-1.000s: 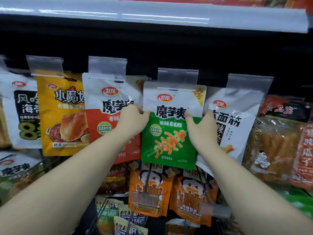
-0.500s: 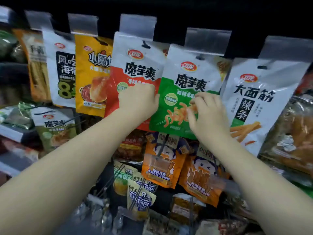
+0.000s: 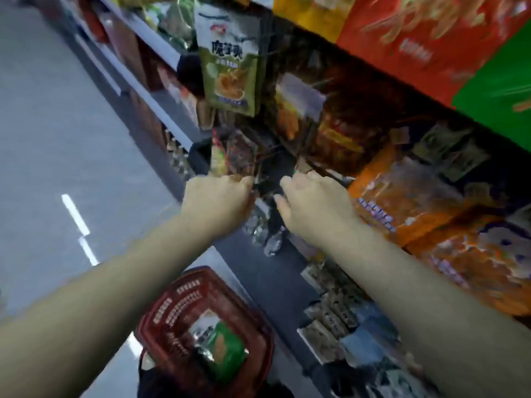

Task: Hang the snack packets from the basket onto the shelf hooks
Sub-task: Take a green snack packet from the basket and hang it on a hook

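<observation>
At six o'clock on the floor, the red basket (image 3: 201,326) holds a green snack packet (image 3: 224,349). Your left hand (image 3: 217,201) and right hand (image 3: 314,203) hang ahead of the shelf (image 3: 149,41); the blur hides whether either set of fingers holds anything. Reaching down blind risks snagging the packets hanging at twelve o'clock (image 3: 230,73).

- A grey shop floor (image 3: 57,139), blurred, runs along the left side, with pale light streaks on it.
- A red plastic basket (image 3: 172,317) sits on the floor beside the shelf unit.
- The shelf unit (image 3: 149,90) rises at right, crowded with hanging and stacked snack packets (image 3: 228,73).
</observation>
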`<action>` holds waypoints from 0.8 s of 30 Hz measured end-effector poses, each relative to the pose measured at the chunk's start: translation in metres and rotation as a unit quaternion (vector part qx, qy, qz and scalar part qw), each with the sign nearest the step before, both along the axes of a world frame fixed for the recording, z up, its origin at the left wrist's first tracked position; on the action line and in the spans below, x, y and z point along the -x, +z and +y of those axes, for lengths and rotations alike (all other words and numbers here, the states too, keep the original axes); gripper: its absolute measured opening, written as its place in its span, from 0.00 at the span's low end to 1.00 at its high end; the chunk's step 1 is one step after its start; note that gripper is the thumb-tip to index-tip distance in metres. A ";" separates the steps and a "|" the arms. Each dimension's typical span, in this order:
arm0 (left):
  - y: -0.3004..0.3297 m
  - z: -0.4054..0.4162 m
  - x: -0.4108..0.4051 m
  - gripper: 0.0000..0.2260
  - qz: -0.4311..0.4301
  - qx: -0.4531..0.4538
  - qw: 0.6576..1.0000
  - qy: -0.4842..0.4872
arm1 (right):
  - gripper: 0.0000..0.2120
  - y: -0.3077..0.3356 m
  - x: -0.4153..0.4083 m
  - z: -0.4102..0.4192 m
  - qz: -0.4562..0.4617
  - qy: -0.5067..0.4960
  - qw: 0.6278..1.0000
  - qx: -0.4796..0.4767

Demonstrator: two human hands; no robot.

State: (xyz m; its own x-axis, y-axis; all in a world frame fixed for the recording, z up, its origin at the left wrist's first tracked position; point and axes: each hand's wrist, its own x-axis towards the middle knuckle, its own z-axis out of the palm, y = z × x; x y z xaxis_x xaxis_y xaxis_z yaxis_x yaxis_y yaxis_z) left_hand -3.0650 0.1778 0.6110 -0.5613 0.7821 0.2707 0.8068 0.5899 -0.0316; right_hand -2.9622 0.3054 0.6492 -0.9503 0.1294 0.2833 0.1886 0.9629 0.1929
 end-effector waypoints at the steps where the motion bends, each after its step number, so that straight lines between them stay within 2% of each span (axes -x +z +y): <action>1: -0.024 -0.015 0.001 0.12 -0.035 0.032 0.999 0.025 | 0.11 -0.021 0.008 -0.008 -0.025 0.017 0.999 0.016; 4: -0.100 -0.054 0.002 0.12 -0.145 0.124 0.980 0.062 | 0.08 -0.098 0.023 -0.031 -0.150 0.052 0.982 0.100; 7: -0.185 -0.092 -0.003 0.11 -0.250 0.189 0.944 0.108 | 0.07 -0.183 0.028 -0.053 -0.257 0.040 0.952 0.161; 12: -0.338 -0.147 -0.034 0.09 -0.447 0.260 0.832 0.200 | 0.13 -0.342 0.028 -0.083 -0.436 0.031 0.885 0.162; 18: -0.527 -0.156 -0.072 0.08 -0.568 0.241 0.739 0.270 | 0.17 -0.546 0.027 -0.103 -0.547 0.020 0.821 0.162; 22: -0.646 -0.127 -0.067 0.09 -0.595 0.228 0.706 0.310 | 0.17 -0.670 0.035 -0.104 -0.599 0.009 0.783 0.167; 24: -0.708 -0.115 -0.059 0.10 -0.596 0.229 0.692 0.336 | 0.16 -0.728 0.039 -0.102 -0.608 -0.015 0.776 0.170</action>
State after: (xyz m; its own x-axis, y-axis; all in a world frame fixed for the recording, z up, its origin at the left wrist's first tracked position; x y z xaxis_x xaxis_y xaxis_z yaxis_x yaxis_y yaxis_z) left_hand -3.0061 0.0625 -0.0973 -0.4503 0.0864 -0.8887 -0.0308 0.9932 0.1122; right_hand -3.0011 0.2031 -0.0792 -0.4839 0.0279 -0.8747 0.0894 0.9958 -0.0177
